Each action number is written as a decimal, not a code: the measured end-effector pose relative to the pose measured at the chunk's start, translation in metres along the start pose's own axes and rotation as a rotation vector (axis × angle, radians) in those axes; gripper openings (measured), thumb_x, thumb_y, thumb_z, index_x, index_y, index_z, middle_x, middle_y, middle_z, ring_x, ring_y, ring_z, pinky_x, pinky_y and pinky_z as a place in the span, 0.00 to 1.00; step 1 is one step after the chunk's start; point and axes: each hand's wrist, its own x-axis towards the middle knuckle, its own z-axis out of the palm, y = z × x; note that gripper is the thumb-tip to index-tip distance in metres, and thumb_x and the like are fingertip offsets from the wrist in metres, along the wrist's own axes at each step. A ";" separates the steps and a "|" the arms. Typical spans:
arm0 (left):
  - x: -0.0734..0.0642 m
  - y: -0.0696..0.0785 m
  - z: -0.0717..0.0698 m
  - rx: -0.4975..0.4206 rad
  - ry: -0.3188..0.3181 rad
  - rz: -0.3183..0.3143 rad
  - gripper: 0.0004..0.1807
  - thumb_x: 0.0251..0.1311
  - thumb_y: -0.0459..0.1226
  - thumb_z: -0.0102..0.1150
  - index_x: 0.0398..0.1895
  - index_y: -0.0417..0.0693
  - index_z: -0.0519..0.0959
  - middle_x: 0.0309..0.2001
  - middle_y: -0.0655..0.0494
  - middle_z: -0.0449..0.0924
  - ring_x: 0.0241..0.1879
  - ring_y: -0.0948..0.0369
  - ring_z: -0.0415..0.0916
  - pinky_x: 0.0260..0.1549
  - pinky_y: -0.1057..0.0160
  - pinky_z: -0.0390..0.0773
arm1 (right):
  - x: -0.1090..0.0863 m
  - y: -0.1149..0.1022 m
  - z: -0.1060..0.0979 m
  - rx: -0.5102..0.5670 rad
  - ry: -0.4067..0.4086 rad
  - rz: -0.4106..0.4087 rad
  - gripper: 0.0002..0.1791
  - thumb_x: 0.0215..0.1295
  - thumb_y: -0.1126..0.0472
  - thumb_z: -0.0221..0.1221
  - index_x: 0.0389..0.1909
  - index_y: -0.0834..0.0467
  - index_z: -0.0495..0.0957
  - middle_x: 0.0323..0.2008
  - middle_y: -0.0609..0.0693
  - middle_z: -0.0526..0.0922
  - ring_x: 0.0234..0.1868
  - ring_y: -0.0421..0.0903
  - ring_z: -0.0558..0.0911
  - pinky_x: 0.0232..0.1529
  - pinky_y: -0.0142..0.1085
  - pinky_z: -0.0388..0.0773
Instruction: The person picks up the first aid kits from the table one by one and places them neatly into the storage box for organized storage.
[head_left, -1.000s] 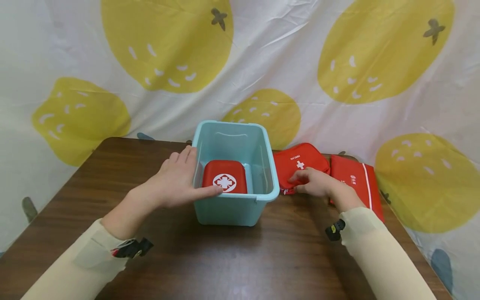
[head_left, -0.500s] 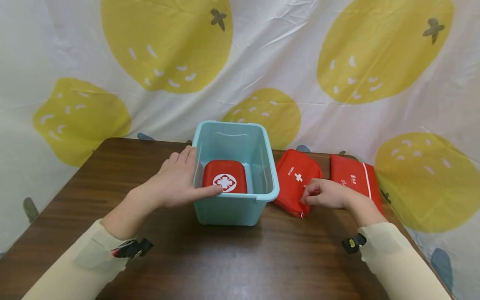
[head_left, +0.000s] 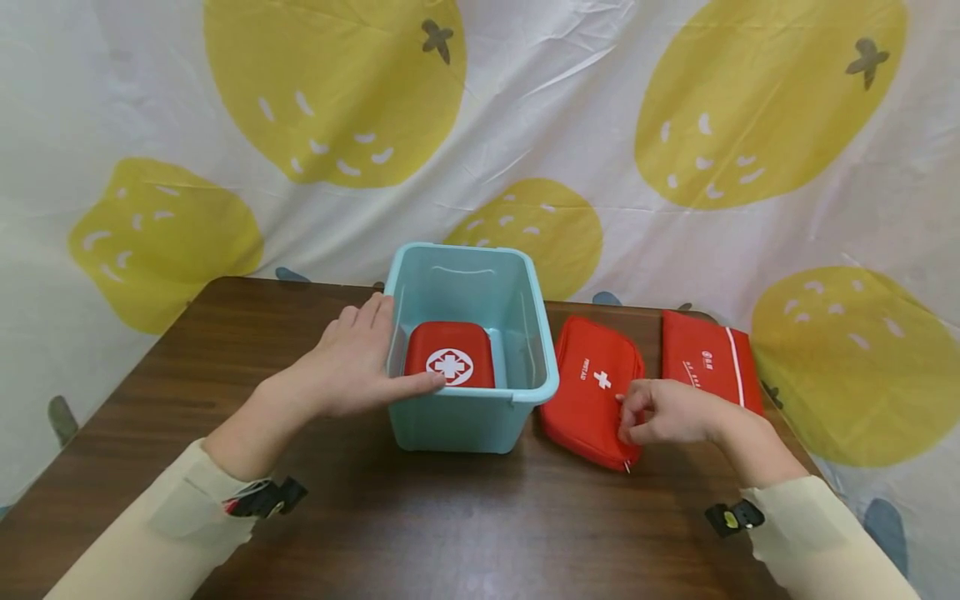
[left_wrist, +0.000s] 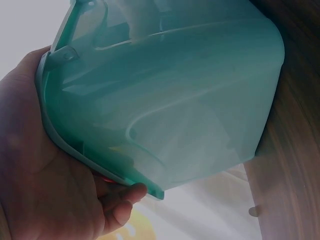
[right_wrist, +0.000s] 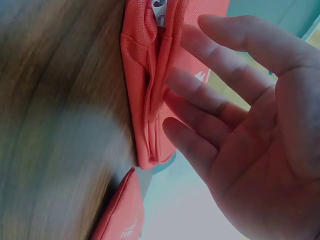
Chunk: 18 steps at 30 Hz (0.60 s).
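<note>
A light blue plastic bin [head_left: 463, 421] stands on the table. Inside it lies a red first-aid case [head_left: 420, 343] with a white cross emblem. My left hand [head_left: 348, 362] rests on the bin's left and front rim, fingers stretched along the left side and thumb across the front corner. Right of the bin lies a soft red zipped first-aid pouch [head_left: 581, 408] with a white cross. At the pouch's right edge is my right hand [head_left: 671, 408]. In the right wrist view its loosely bent fingers [right_wrist: 192, 142] are close to the zipped side, with the thumb apart from them.
A second flat red pouch [head_left: 705, 354] with a white stripe lies farther right, near the table's back right corner. The brown wooden table [head_left: 480, 533] ends against a hanging white cloth [head_left: 525, 100] with yellow fruit prints.
The first-aid pouch has slid from the back of the table toward me and turned, with my right hand moving along beside it. My left hand and the bin have stayed still.
</note>
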 end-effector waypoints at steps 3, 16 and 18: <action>0.000 0.000 0.000 0.003 -0.003 -0.004 0.60 0.61 0.75 0.60 0.78 0.37 0.60 0.66 0.43 0.70 0.61 0.44 0.68 0.61 0.40 0.73 | -0.004 -0.003 0.000 0.006 -0.009 -0.004 0.06 0.61 0.54 0.77 0.32 0.44 0.87 0.61 0.52 0.82 0.65 0.57 0.76 0.42 0.40 0.83; 0.000 0.001 0.000 -0.003 -0.003 -0.001 0.61 0.61 0.75 0.60 0.78 0.38 0.59 0.67 0.43 0.70 0.62 0.45 0.68 0.62 0.39 0.73 | 0.018 0.012 -0.045 0.017 0.190 0.003 0.34 0.76 0.45 0.66 0.75 0.57 0.74 0.71 0.66 0.75 0.69 0.67 0.78 0.65 0.62 0.81; 0.000 0.001 0.000 -0.005 -0.002 0.001 0.60 0.61 0.76 0.60 0.78 0.38 0.59 0.67 0.44 0.70 0.63 0.45 0.68 0.62 0.39 0.73 | 0.026 0.016 -0.049 0.039 0.187 0.037 0.37 0.77 0.44 0.65 0.79 0.57 0.69 0.74 0.69 0.72 0.73 0.70 0.74 0.66 0.65 0.80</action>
